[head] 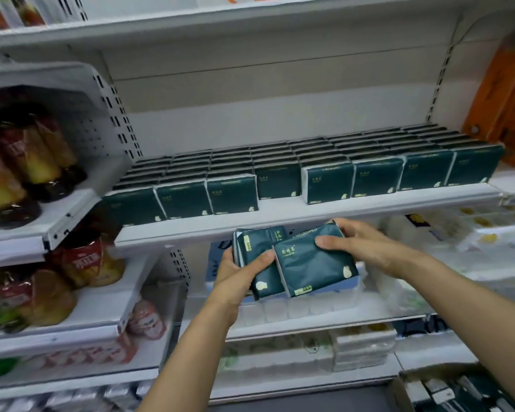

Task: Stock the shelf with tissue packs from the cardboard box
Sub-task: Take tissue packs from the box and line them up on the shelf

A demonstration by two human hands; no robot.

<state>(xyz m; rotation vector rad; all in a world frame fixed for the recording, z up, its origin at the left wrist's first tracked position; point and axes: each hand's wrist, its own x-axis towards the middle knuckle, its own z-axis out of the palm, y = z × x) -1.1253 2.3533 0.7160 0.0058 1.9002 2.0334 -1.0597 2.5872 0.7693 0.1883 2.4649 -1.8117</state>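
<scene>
Both hands, left hand (238, 272) and right hand (366, 248), grip dark green tissue packs (309, 263) just below the shelf (280, 215) edge, mid-carry; next likely lifting them into the front-row gap.

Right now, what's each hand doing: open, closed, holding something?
Left hand: closed, gripping dark green tissue packs.
Right hand: closed, gripping the front pack of the same bundle.
</scene>
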